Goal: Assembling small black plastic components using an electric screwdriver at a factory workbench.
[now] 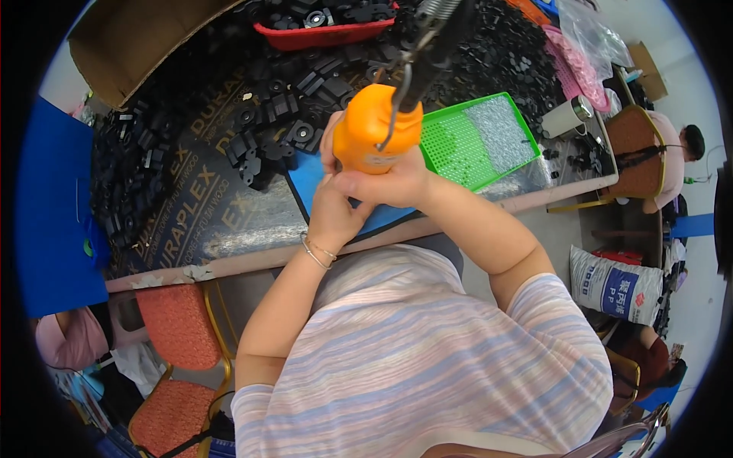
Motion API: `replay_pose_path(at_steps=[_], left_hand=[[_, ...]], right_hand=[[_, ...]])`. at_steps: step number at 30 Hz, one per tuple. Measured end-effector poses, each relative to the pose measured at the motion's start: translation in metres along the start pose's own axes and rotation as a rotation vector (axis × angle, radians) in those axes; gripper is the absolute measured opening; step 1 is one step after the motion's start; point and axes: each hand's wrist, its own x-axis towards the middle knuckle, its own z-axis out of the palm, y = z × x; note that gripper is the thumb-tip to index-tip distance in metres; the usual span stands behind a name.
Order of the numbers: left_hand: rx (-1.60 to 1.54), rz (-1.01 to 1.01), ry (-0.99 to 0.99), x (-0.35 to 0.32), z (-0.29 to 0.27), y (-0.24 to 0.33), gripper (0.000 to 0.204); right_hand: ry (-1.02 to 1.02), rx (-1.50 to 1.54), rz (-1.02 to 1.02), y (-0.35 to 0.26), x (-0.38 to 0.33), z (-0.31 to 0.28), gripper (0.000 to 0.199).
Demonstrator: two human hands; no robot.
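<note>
An orange power screwdriver (376, 126) hangs from a hook and stands upright in front of me, its lower end hidden by my hands. My right hand (397, 179) is closed round its body, with the thumb toward the left. Just below and left of it, my left hand (337, 210) is closed, touching the right hand; whatever it holds is hidden. Beneath both hands lies a blue mat (307, 179) with a dark border. Black plastic parts (263, 149) lie left of the mat.
A green perforated tray (477, 141) with small silvery pieces sits right of my hands. Behind are a red bin (328, 37) of black parts and heaps of black parts. A white bottle (565, 118) stands at right, a cardboard box (141, 46) at far left. Other people sit nearby.
</note>
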Motion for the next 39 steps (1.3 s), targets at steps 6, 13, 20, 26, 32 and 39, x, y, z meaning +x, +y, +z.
replay_pose_path(at_steps=[6,13,20,26,32,39], left_hand=[[-0.029,-0.085,-0.062,0.002,-0.004,0.007,0.031],[0.264,-0.136,-0.163,0.007,-0.015,0.011,0.039],[0.541,-0.147,0.047,0.004,-0.041,0.011,0.075],[0.292,0.061,-0.15,-0.003,-0.004,0.048,0.064],[0.078,-0.033,-0.211,0.007,0.024,0.031,0.058],[-0.059,-0.146,-0.288,0.013,0.021,0.029,0.052]], right_hand=[[0.121,0.041,-0.002,-0.01,-0.006,-0.005,0.026],[0.106,-0.001,-0.219,-0.022,-0.006,-0.015,0.025],[0.506,0.016,-0.247,-0.046,-0.03,-0.064,0.022],[0.64,-0.186,-0.214,-0.051,-0.057,-0.09,0.021],[0.691,-0.305,-0.12,-0.042,-0.062,-0.089,0.02],[0.713,-0.306,-0.09,-0.038,-0.065,-0.096,0.019]])
